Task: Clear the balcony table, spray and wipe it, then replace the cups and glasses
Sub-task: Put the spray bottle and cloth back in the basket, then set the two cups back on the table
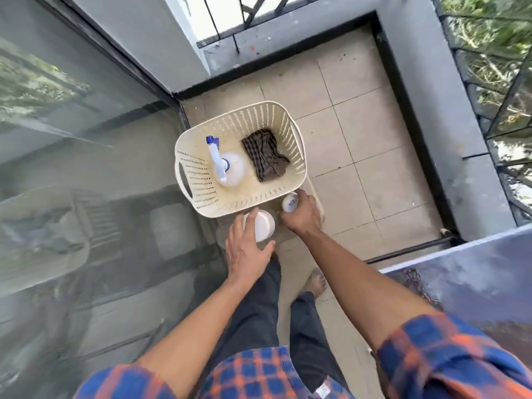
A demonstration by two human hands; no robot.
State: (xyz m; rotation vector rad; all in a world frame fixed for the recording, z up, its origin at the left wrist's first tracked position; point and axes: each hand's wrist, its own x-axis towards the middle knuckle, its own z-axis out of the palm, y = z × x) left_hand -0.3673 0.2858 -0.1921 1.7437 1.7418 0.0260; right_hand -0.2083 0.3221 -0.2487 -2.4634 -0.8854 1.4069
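Cups beside basket point(201, 180), left hand point(244, 249) gripping white cup point(263, 226), right hand point(303, 214) gripping small cup point(289, 203)

One basket point(201, 180) beyond the hands holds one spray bottle point(230, 168) and one cloth point(266, 155); two white cups point(263, 226) sit under them.

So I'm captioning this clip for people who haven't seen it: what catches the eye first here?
A cream perforated plastic basket sits on the tiled balcony floor, holding a blue-nozzled spray bottle and a dark checked cloth. Just below it, the left hand grips a white cup and the right hand a smaller white cup.
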